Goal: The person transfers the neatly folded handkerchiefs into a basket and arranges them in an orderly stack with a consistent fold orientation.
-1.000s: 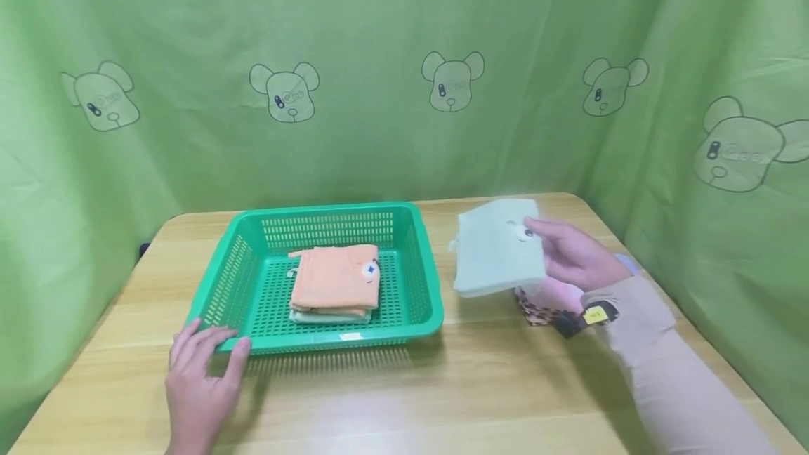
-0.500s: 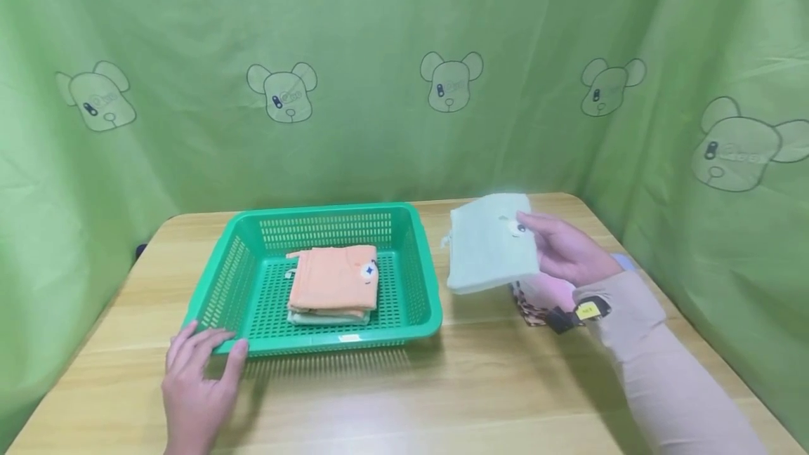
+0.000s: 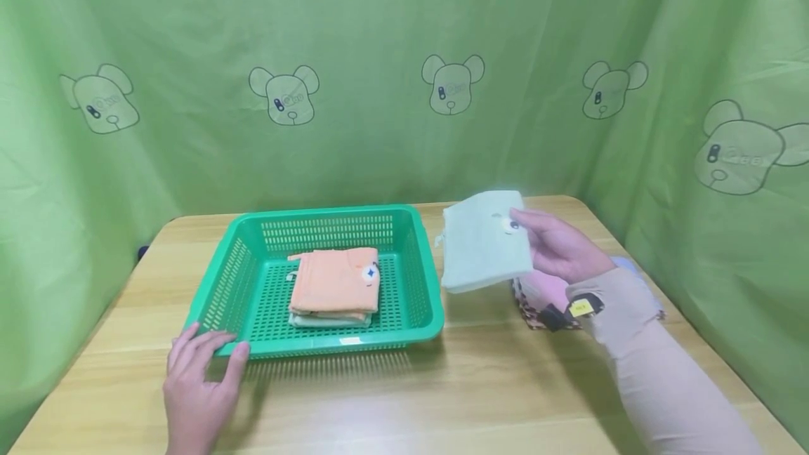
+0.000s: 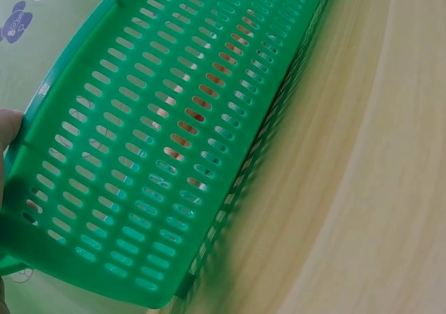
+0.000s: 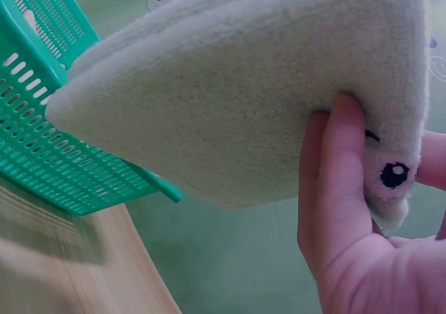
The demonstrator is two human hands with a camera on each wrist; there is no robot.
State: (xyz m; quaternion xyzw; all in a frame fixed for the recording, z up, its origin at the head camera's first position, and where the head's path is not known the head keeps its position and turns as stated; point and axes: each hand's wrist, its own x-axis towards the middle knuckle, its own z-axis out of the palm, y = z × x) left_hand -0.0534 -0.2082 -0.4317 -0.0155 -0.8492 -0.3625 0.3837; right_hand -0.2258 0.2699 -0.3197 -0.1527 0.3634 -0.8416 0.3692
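Note:
My right hand (image 3: pixel 562 244) pinches a folded pale green towel (image 3: pixel 483 244) by its right edge, with the thumb on one face and fingers on the other. The towel has an embroidered eye and a small hanging loop, and it hangs tilted in the air just right of a green plastic basket (image 3: pixel 433 293). Inside the basket lies a folded orange towel (image 3: pixel 335 283) on top of a pale green one (image 3: pixel 329 321). At the basket's near left corner my left hand (image 3: pixel 201 378) holds the rim, fingers over the side and thumb at the front.
Under my right wrist lie folded cloths, including a pink one (image 3: pixel 548 291) and a blue one (image 3: pixel 634 274), partly hidden by the sleeve. A wooden table (image 3: pixel 379 406) bears everything. Green curtains (image 3: pixel 366 153) with bear-head prints enclose its back and sides.
My right hand has carried the pale green towel a little left and up, closer to the basket. More of the cloths under the wrist shows. My left hand and the basket stay put.

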